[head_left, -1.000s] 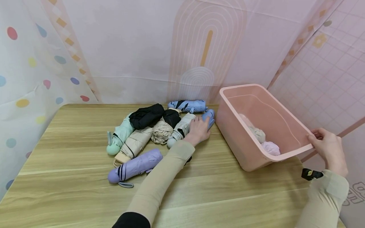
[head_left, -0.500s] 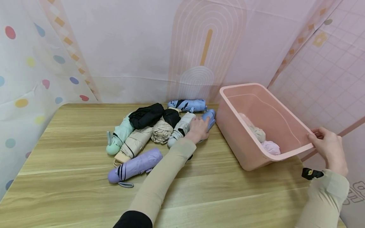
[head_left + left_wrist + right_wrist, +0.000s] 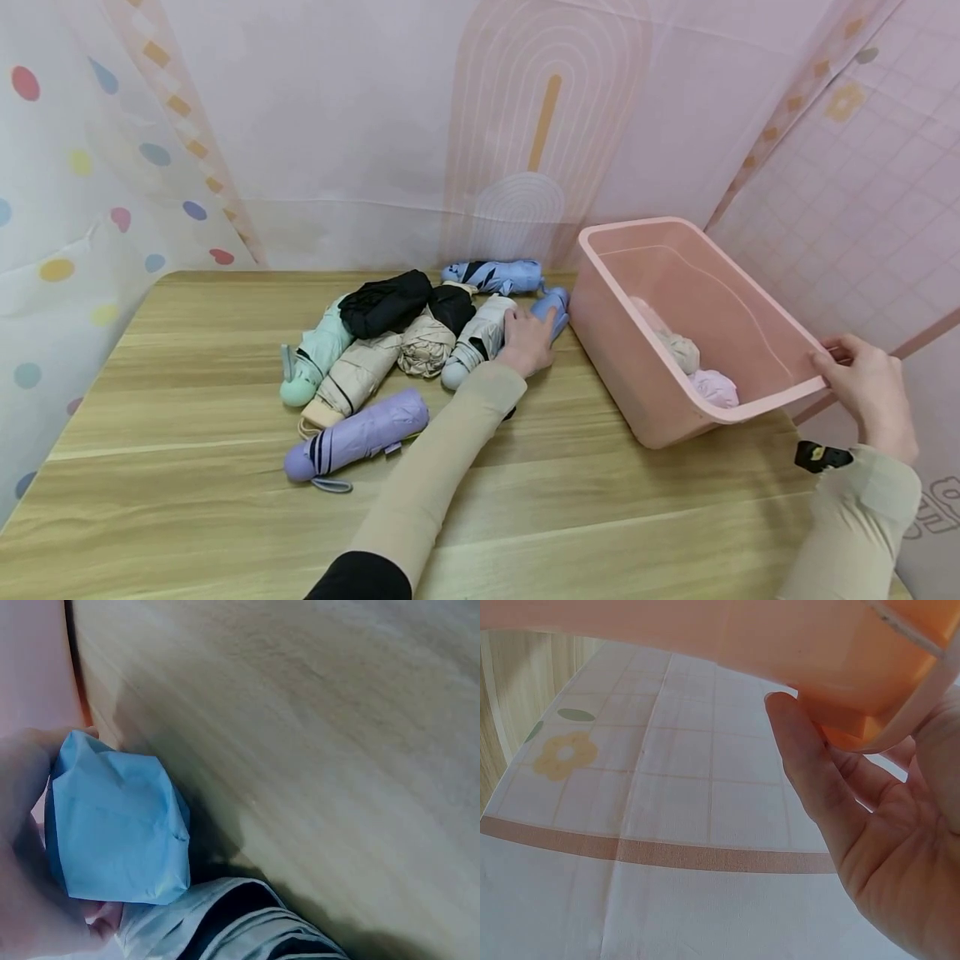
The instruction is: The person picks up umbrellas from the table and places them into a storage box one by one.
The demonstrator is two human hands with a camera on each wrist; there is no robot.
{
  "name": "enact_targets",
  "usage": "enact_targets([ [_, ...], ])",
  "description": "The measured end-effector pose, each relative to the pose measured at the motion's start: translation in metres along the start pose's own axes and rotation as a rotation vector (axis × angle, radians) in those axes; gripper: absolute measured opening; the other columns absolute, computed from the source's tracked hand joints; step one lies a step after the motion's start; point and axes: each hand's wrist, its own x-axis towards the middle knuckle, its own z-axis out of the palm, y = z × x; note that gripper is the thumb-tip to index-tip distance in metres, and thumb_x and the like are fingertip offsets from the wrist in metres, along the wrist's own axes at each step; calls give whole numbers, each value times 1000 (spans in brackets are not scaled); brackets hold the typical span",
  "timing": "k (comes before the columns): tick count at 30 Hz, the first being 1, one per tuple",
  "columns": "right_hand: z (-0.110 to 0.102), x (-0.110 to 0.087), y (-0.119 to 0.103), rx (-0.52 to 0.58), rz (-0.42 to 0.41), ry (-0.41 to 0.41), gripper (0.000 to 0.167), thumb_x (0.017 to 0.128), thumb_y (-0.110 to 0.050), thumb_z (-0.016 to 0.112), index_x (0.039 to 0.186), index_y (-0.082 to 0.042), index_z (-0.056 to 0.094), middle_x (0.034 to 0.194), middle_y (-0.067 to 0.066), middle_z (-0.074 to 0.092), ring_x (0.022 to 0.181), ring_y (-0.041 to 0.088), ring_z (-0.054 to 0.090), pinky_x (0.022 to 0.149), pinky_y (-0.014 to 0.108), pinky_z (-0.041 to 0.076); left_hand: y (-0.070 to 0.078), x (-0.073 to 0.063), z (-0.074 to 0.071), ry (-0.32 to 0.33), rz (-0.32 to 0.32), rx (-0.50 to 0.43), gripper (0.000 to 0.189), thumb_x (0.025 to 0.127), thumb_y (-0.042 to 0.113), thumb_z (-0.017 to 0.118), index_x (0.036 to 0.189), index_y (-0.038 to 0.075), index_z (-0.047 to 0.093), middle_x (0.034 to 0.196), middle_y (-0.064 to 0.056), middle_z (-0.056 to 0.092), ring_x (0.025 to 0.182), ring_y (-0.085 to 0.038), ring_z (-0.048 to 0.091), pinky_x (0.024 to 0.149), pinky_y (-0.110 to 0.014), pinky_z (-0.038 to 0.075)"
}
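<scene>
A folded blue umbrella (image 3: 557, 302) lies beside the pink bin (image 3: 615, 367). My left hand (image 3: 529, 343) grips it, and in the left wrist view thumb and fingers curl round the end of the blue umbrella (image 3: 124, 825). Just left of that hand is a pale grey folded umbrella (image 3: 483, 327) with dark stripes. On the right, my right hand (image 3: 866, 387) holds the near right corner of the bin's rim. The right wrist view has its fingers (image 3: 810, 761) under the lip of the bin (image 3: 780, 645). Inside the bin lie a cream bundle (image 3: 681, 353) and a pale lilac one (image 3: 714, 388).
Several more folded umbrellas lie to the left: a light blue one (image 3: 502, 275), a black one (image 3: 386, 304), a mint one (image 3: 318, 354), beige ones (image 3: 358, 371) and a purple one (image 3: 367, 433). A printed cloth backdrop (image 3: 337, 125) rises behind the wooden table (image 3: 187, 500).
My left hand has shifted slightly to the right, with the blue umbrella moving a little toward the bin. The right hand keeps its hold on the rim.
</scene>
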Motion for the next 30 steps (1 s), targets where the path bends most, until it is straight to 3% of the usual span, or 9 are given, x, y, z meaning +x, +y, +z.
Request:
enact_targets([
  [8,0,1,0,3,-18,9,35,94,-23,51,109,7,59,98,33,63,76,23,57,57,25,38,5,2,1,-8,-50,-28,72,85,49,60,144,26,25,132,-12,57,122,-33,46,96,-45,32],
  [12,0,0,-1,8,-17,1,36,94,-23,50,110,8,58,99,33,63,80,30,57,58,26,38,8,2,1,-10,-77,-32,76,84,53,60,145,27,23,133,-11,58,123,-34,45,98,-45,33],
  [16,-1,0,-1,7,-18,-2,36,95,-24,50,110,8,58,99,33,62,82,32,57,58,26,38,12,1,0,-24,-109,-91,79,83,53,62,146,26,22,134,-16,55,125,-36,46,103,-47,35],
  [18,-2,0,-1,1,-23,0,36,95,-24,50,109,8,58,99,33,63,77,26,57,57,26,38,14,0,-1,-30,-121,-134,77,83,51,63,144,25,23,133,-19,55,125,-37,48,103,-48,38],
  [21,-3,0,0,-2,-30,-1,35,95,-24,51,109,8,58,98,33,63,75,22,56,57,26,38,14,-1,-2,-39,-135,-185,74,83,49,64,141,23,25,130,-21,56,121,-37,53,97,-46,45],
  [28,-2,0,1,6,-26,-17,37,95,-24,50,110,9,57,98,33,62,81,34,58,57,27,39,11,0,1,-47,-145,-274,71,83,46,65,136,21,25,121,-22,58,106,-32,60,78,-40,54],
  [30,-2,0,0,2,-25,-19,37,95,-24,50,110,9,57,99,33,62,81,33,57,58,27,39,10,0,2,-49,-138,-287,71,84,45,64,137,21,24,119,-23,58,104,-32,61,76,-40,54],
])
